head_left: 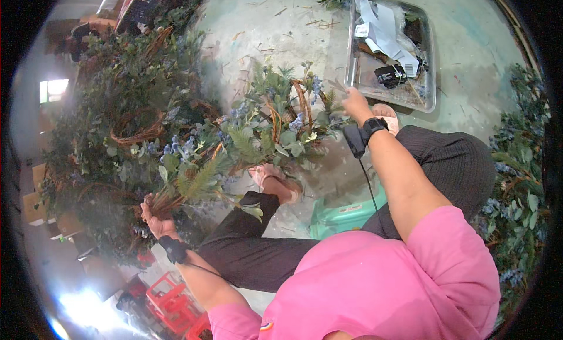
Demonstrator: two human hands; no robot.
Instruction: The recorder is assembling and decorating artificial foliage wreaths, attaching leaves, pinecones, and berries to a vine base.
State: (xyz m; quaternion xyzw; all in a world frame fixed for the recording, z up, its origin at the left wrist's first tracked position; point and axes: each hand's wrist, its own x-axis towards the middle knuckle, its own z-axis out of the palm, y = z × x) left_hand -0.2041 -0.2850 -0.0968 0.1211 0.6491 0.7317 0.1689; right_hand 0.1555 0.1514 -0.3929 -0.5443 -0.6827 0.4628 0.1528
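Note:
My left hand [157, 221] is closed round the brown stem end of a leafy spray [196, 179] with green fronds, broad leaves and blue berry clusters. The spray runs up to a leafy wreath [275, 120] with bent brown twigs and blue berries, which lies in front of my feet. Whether the two are joined I cannot tell. At the far right of that wreath, beside the clear bin, my right hand [356, 107] is closed, and a thin greyish piece [338, 85] sticks out past its fingers, too small to name.
A clear plastic bin [433, 76] holds papers, a black roll and loose bits. More twig wreaths [138, 128] with foliage pile up on the left, and further greenery [516, 182] stands at right. Beneath me is a green stool [328, 214]; red plastic stools [170, 302] sit lower left.

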